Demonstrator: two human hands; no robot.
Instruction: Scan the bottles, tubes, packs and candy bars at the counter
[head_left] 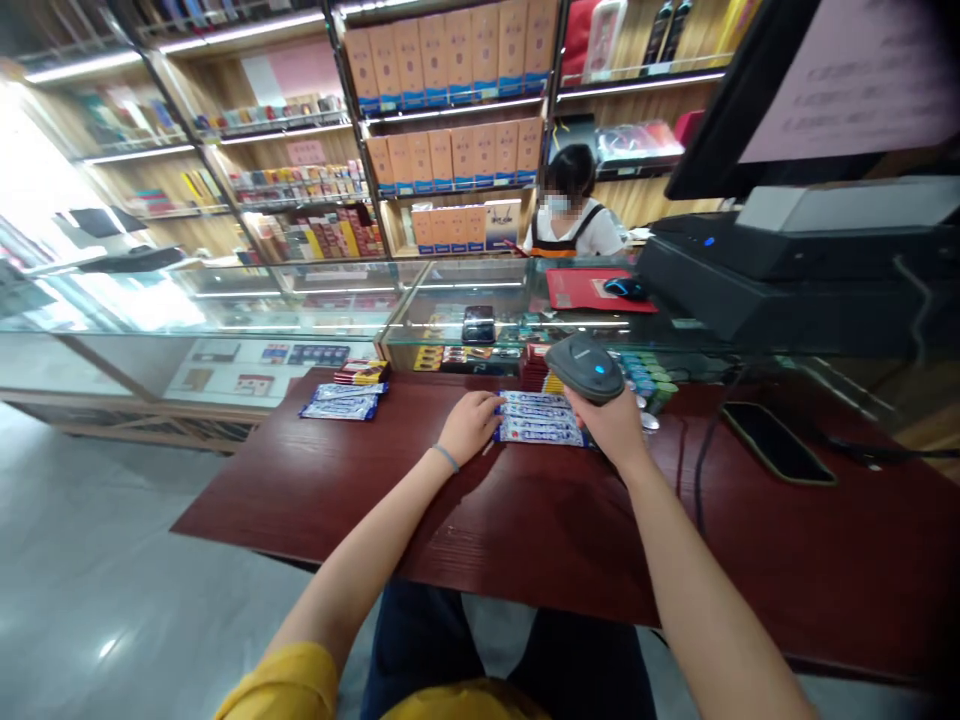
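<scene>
Scanning blue packs at the red surface (540, 540).

The glass display case (322, 310) behind the surface holds small boxes and cards on its lower shelf. On the surface, my right hand (616, 428) has its grip closed around a grey scanner (585, 367), held just above the right end of the blue packs (536, 418). My left hand (469, 425) rests on their left end, fingers narrow and pressing down. Another blue stack (343, 400) lies well apart to the left; a dark phone (776, 442) lies to the right.
</scene>
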